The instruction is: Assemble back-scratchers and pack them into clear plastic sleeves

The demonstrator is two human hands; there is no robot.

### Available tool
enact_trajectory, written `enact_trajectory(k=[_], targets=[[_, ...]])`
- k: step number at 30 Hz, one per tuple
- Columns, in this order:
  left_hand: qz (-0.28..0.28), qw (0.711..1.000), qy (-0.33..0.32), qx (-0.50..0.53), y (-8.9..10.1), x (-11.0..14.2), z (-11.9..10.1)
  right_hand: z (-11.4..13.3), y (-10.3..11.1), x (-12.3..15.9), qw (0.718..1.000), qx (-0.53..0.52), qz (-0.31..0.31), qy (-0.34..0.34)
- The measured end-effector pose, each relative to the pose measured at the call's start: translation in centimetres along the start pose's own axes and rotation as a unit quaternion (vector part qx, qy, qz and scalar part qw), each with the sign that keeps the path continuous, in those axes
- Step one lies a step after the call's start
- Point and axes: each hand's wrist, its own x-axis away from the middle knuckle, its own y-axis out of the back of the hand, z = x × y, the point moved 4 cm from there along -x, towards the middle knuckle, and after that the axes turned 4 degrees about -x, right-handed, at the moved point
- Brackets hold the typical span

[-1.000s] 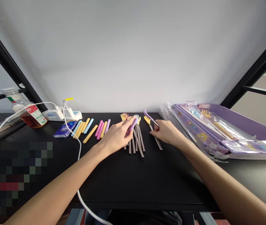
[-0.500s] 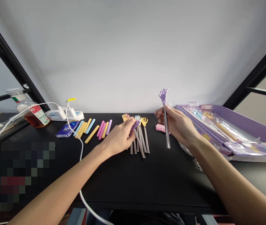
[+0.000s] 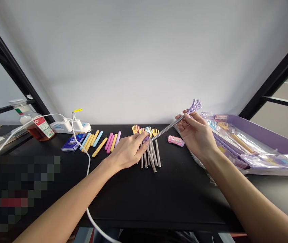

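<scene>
My right hand (image 3: 201, 135) grips a back scratcher (image 3: 168, 127) near its purple claw head, and its metal rod slants down to the left. My left hand (image 3: 128, 152) is closed around a purple handle (image 3: 146, 138), mostly hidden by the fingers. The rod's lower end meets the handle's tip; whether it is inside, I cannot tell. Below and behind my left hand lie several metal back scratcher rods (image 3: 158, 155) with yellow, pink and blue claws. To the left, loose handles (image 3: 99, 147) in yellow, blue, pink and purple lie in groups.
A purple box (image 3: 263, 133) with packaged scratchers stands at the right. Pink cards (image 3: 175, 140) lie beside it. On the left are a blue packet (image 3: 73, 142), a power strip (image 3: 84, 127), a bottle (image 3: 41, 128) and a white cable (image 3: 89, 162) crossing the black desk (image 3: 164, 199).
My right hand has tilted the back scratcher from upright to slanting, bringing its rod end to the purple handle. My left hand stays nearly in place, its handle now turned toward the rod.
</scene>
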Motion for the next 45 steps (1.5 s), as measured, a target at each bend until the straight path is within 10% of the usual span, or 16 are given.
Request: enact_trajectory(k=[22, 45], targets=[[-0.078, 0.996, -0.025, -0.037, -0.4, 0.0, 0.3, 0.1, 0.2, -0.1, 0.999, 0.042, 0.0, 0.023], [-0.12, 0.99, -0.056, -0.055, -0.4, 0.3, 1.4, -1.5, -0.9, 1.2, 0.974, 0.151, 0.119, -0.121]])
